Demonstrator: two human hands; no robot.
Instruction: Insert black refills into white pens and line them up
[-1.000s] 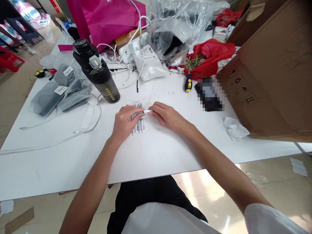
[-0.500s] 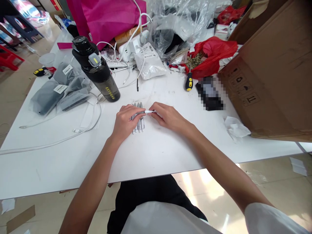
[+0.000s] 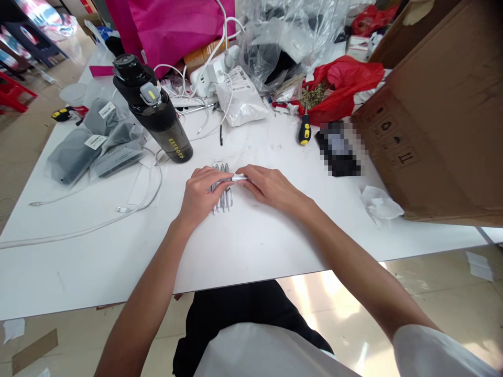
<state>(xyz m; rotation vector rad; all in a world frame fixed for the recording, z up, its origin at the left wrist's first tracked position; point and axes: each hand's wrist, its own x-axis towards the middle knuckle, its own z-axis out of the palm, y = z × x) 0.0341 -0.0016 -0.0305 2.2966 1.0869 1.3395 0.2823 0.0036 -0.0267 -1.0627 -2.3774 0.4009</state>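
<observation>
Both hands hold one pen [image 3: 239,178], grey and white, which lies crosswise between them. My left hand [image 3: 201,191] is closed, thumb and fingers pinching its left part. At the other end, my right hand [image 3: 268,184] pinches the pen between thumb and fingers, and the fingertips hide that tip. Beneath the held pen, several silver-grey pens [image 3: 228,201] rest side by side on the white table [image 3: 236,246]. My left fingers cover part of this row.
A dark water bottle [image 3: 167,123] stands to the left, near bagged items [image 3: 74,157] and white cables [image 3: 151,193]. Behind lie a white parcel [image 3: 241,99] and a screwdriver [image 3: 305,131]. On the right are a pixelated dark object [image 3: 340,152], crumpled plastic [image 3: 381,203] and a large cardboard box [image 3: 444,120].
My right fingers have shifted slightly at the pen's right end, where a dark tip showed before and is now covered. The hands otherwise keep nearly the same place.
</observation>
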